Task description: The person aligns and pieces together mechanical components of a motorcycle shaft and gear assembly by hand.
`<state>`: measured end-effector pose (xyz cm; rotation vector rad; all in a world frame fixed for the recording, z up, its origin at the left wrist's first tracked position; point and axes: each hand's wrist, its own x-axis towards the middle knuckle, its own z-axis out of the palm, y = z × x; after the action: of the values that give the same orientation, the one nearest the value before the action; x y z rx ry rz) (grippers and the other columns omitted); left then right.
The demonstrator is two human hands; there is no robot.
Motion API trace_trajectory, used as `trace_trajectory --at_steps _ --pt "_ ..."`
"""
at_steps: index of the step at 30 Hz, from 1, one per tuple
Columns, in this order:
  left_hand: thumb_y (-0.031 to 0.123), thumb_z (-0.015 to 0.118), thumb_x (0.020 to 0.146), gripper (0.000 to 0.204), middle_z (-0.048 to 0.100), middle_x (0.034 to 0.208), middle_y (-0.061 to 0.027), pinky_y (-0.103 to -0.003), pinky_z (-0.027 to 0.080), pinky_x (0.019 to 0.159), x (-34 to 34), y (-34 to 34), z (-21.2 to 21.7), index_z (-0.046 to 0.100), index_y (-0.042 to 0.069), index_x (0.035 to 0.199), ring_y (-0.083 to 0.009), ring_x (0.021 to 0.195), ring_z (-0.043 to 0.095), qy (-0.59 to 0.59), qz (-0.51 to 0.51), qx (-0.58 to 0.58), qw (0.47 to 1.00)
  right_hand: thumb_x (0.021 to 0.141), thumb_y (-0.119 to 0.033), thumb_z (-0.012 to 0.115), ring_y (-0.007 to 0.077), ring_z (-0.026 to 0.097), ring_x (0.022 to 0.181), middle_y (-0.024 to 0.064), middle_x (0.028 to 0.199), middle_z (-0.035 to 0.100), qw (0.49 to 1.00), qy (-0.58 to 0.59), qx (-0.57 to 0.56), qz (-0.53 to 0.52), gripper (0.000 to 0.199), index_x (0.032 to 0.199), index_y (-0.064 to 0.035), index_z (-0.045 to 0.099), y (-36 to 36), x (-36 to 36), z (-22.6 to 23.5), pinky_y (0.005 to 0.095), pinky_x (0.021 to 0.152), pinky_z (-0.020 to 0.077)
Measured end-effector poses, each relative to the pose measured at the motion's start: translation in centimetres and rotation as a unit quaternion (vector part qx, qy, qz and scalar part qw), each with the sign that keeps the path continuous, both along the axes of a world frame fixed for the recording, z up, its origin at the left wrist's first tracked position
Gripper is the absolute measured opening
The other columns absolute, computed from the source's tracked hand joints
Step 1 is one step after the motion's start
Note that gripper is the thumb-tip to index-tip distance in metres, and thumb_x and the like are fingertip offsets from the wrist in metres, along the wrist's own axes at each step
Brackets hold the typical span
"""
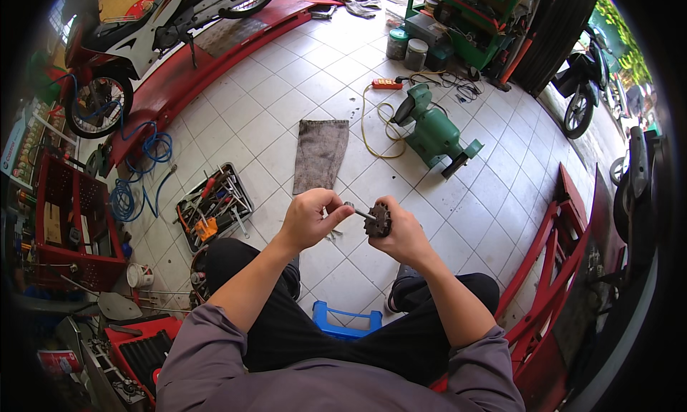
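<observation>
My right hand (403,238) is closed around a dark round metal part (377,221) with a notched, gear-like edge. A thin grey metal rod (363,213) slants out of that part toward my left hand (309,221). My left thumb and forefinger are pinched together at the rod's free end. Whether the rod is fixed in the toothed part cannot be made out. Both hands are held above my lap. Just beyond them on the floor lies a worn, stained grey cloth (320,154).
Left are a tool tray (230,201), a coiled blue hose (123,199) and a red cart (89,262). A green bench grinder (436,134) stands ahead right, its yellow cord on the tiles. A motorcycle (136,40) is on a red ramp; red lift frames (547,269) flank my right.
</observation>
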<state>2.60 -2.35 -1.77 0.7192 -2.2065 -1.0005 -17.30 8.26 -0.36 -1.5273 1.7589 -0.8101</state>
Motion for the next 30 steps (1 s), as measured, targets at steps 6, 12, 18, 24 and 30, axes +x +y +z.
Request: trace_trajectory --at_steps 6,12,18,24,30 --pt "0.013 0.071 0.082 0.013 0.061 0.069 -0.0019 -0.023 0.041 0.055 -1.0 1.0 2.0 0.065 0.004 0.088 -0.0088 0.06 0.054 0.1 -0.018 0.012 0.995 0.067 -0.015 0.071 0.0386 0.061 0.086 0.0185 0.089 0.064 1.0 -0.007 0.004 0.005 0.049 0.11 -0.0057 0.049 0.0 -0.2 -0.2 0.0433 0.075 0.048" --pt "0.006 0.068 0.079 0.013 0.06 0.067 -0.0009 -0.023 0.041 0.056 -0.2 0.2 0.4 0.066 0.004 0.091 -0.0086 0.062 0.054 0.026 0.008 0.008 1.0 0.067 -0.014 0.071 0.0383 0.062 0.085 0.0183 0.089 0.064 1.0 -0.004 0.009 -0.006 0.048 0.109 -0.0054 0.049 -0.1 0.0 0.1 0.0431 0.074 0.0483" --pt "0.014 0.071 0.082 0.014 0.06 0.066 -0.001 -0.023 0.04 0.055 -0.8 0.7 1.5 0.064 0.003 0.088 -0.0081 0.059 0.052 0.08 -0.023 0.008 0.996 0.067 -0.014 0.071 0.0378 0.062 0.084 0.0182 0.089 0.064 1.0 -0.003 0.0 -0.001 0.048 0.109 -0.0053 0.048 0.0 -0.1 0.0 0.0429 0.073 0.0485" --pt "0.006 0.07 0.079 0.016 0.061 0.069 0.0008 -0.023 0.04 0.055 -0.2 0.5 1.1 0.067 0.005 0.095 -0.0075 0.061 0.055 0.065 -0.009 0.063 0.996 0.067 -0.014 0.071 0.0379 0.062 0.086 0.0183 0.09 0.063 1.0 -0.003 -0.001 0.005 0.049 0.109 -0.0055 0.048 0.0 -0.1 0.0 0.0431 0.074 0.0482" --pt "0.011 0.073 0.081 0.017 0.063 0.071 0.0001 -0.022 0.04 0.053 -0.6 0.6 1.0 0.068 0.005 0.096 -0.0078 0.061 0.056 0.053 -0.023 0.028 0.998 0.066 -0.014 0.072 0.0382 0.061 0.085 0.0183 0.09 0.063 1.0 -0.01 0.006 -0.002 0.049 0.109 -0.0058 0.049 0.0 -0.2 -0.4 0.0429 0.074 0.0479"
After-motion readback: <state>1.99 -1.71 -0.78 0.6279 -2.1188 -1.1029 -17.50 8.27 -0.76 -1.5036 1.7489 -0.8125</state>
